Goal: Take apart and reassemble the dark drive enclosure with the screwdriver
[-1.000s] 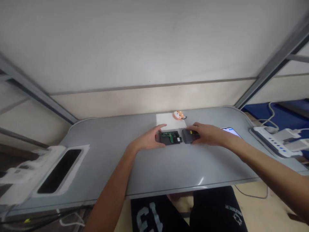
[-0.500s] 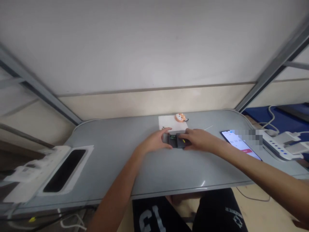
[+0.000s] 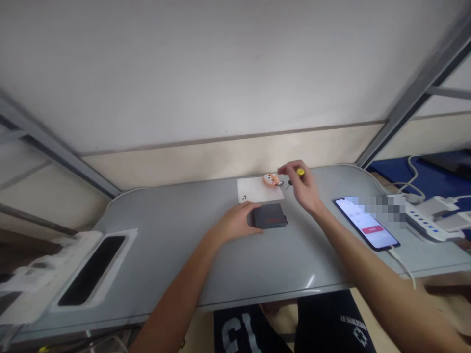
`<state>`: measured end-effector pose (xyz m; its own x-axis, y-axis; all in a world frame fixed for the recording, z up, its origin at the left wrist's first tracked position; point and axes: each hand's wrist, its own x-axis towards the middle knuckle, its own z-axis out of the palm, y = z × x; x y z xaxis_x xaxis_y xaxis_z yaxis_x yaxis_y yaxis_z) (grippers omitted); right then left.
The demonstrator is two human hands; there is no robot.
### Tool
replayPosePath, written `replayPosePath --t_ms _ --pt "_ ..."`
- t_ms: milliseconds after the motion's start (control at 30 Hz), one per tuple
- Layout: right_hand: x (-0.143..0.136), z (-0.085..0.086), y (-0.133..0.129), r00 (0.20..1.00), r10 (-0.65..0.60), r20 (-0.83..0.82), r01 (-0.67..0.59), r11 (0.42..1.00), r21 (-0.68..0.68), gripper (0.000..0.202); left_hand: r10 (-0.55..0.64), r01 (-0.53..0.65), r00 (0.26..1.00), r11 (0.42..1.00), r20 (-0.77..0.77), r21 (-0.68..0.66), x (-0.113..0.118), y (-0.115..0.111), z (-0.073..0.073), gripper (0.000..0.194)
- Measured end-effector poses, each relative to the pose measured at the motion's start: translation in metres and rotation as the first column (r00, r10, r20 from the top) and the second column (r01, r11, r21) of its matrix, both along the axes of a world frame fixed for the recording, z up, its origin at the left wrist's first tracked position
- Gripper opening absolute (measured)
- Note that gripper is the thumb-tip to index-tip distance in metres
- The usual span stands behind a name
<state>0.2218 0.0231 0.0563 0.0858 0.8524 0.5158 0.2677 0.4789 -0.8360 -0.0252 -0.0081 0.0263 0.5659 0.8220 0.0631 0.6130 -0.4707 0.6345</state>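
At my far left, a black phone-like slab (image 3: 91, 270) lies on a white sheet on the grey surface (image 3: 165, 255). Nearer the middle, my left hand (image 3: 232, 224) is curved round the left end of a dark, flat electronics box (image 3: 270, 216), pinching it between the fingers at its far edge and the thumb at its near edge. The box lies flat just on my side of a white paper (image 3: 253, 188). I judge it light and stiff, with a hard casing that could slide if pushed sideways; the two long edges look like the best hold, away from the small fittings at its right end.

Tiny dark bits, probably screws (image 3: 244, 197), sit on the paper's near left corner; they look easy to scatter and would need a fingertip pinch. An orange-and-white animal charm (image 3: 271, 180) rests at its far right, rounded and likely to roll.

Beside that, my right hand (image 3: 305, 192) is raised, fingers closed round a yellow-capped screwdriver (image 3: 300, 172). It seems light and rigid, best gripped by its handle. Further right lies a lit phone (image 3: 371, 226), probably slick, with a cable attached.
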Motion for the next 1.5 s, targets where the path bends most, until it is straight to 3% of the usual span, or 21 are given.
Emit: replayPosePath --t_ms 67,200,300,400,567,800,1200,1500 --pt "-0.001 -0.008 0.011 0.973 -0.097 -0.208 0.081 0.993 -0.082 0.045 0.038 -0.038 0.999 0.999 -0.017 -0.023 0.001 -0.002 0.002 0.067" --pt "-0.008 -0.036 0.025 0.893 -0.269 -0.362 0.141 0.929 -0.342 0.062 0.065 -0.066 0.997 0.998 -0.030 -0.010 -0.001 -0.004 0.006 0.060" --pt "-0.015 -0.054 0.028 0.891 -0.208 -0.404 0.038 0.920 -0.390 0.064 0.035 -0.033 0.998 0.998 -0.043 0.051 -0.003 -0.002 0.006 0.052" --pt "-0.020 -0.061 0.026 0.935 -0.130 -0.330 -0.016 0.913 -0.408 0.060 0.022 -0.018 0.999 0.996 -0.045 0.091 -0.004 -0.001 0.005 0.043" --pt "-0.023 -0.062 0.023 0.972 -0.048 -0.230 -0.055 0.905 -0.422 0.053 0.057 -0.058 0.998 0.998 0.024 0.021 -0.004 0.003 0.006 0.035" --pt "-0.024 -0.058 0.020 0.978 0.019 -0.206 -0.112 0.883 -0.455 0.051 0.126 -0.125 0.990 0.992 0.062 -0.011 -0.008 0.009 0.000 0.042" --pt "-0.022 -0.064 0.021 0.969 -0.049 -0.244 -0.062 0.903 -0.425 0.045 0.095 -0.098 0.985 0.995 0.145 0.013 -0.019 0.014 -0.002 0.037" --pt "-0.022 -0.063 0.021 0.954 -0.082 -0.290 -0.054 0.900 -0.432 0.039 0.069 -0.084 0.996 0.944 0.056 0.320 -0.025 0.022 -0.005 0.029"
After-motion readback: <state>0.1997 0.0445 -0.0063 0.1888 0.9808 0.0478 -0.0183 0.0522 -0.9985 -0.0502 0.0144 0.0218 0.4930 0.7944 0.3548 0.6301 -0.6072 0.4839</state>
